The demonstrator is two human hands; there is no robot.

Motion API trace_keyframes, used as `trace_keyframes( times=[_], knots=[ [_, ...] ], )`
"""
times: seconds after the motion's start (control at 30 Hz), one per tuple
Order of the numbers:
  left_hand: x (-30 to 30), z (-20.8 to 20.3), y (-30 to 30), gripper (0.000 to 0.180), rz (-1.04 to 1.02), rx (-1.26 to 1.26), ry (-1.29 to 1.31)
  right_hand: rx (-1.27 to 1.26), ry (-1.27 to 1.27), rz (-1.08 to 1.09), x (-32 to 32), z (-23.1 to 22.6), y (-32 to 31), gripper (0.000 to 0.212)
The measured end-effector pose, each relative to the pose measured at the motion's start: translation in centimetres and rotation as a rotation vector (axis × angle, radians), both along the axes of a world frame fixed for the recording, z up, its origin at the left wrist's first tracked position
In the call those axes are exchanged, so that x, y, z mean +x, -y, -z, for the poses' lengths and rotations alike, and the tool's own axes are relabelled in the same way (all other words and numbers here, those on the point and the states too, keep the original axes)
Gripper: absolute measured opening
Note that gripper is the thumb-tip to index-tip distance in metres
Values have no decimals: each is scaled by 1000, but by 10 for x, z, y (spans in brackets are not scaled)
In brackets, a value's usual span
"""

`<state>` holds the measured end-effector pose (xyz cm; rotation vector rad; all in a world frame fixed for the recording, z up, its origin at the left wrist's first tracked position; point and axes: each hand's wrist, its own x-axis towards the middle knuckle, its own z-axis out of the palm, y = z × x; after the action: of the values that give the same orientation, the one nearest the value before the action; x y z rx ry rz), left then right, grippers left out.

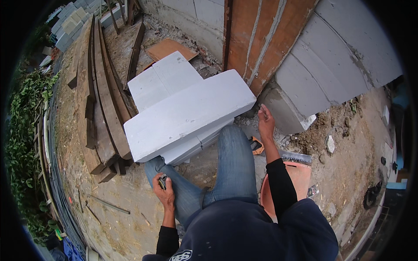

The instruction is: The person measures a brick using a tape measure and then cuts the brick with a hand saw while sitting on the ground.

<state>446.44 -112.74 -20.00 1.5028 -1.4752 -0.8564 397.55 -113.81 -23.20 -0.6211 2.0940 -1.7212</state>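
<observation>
A long white aerated concrete block lies across the stack before my knees. Behind it other white blocks lie side by side, and more show below its near edge. My left hand is closed around a small dark and yellowish tape measure, just above my left thigh and near the block's left end. Raised off the block's right end, my right hand has its fingers loosely stretched, with nothing visible in them. Below that hand is a handsaw with an orange handle, its blade partly hidden by my forearm.
An orange tub stands by my right leg. Long timber beams lie on the left, beside dark rods or cables. A grey block wall and a brown wooden panel rise ahead. Rubble lies at right.
</observation>
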Motion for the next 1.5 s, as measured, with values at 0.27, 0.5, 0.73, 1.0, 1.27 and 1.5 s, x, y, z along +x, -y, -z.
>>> trace_keyframes(
  times=[0.27, 0.5, 0.73, 1.0, 1.27, 1.5],
  knots=[
    [-5, -1, 1, 30, 13, -42, 60, -18, 29, -2, -3, -13, 20, 43],
    [-7, -8, 1, 30, 10, -37, 102, 88, -550, -40, 14, -42, 28, 42],
    [-3, -3, 3, 31, 15, -75, 140, 184, -817, -185, 30, -45, 25, 30],
    [-13, -8, 3, 28, 20, -86, 128, 20, -469, -171, 5, -55, 16, 20],
    [-44, -43, 9, 24, 116, 348, -286, 200, -506, -87, 88, -50, -58, 39],
    [-117, -66, 0, 49, 577, 425, 88, 309, 485, -795, 183, -69, -93, 37]
  ],
)
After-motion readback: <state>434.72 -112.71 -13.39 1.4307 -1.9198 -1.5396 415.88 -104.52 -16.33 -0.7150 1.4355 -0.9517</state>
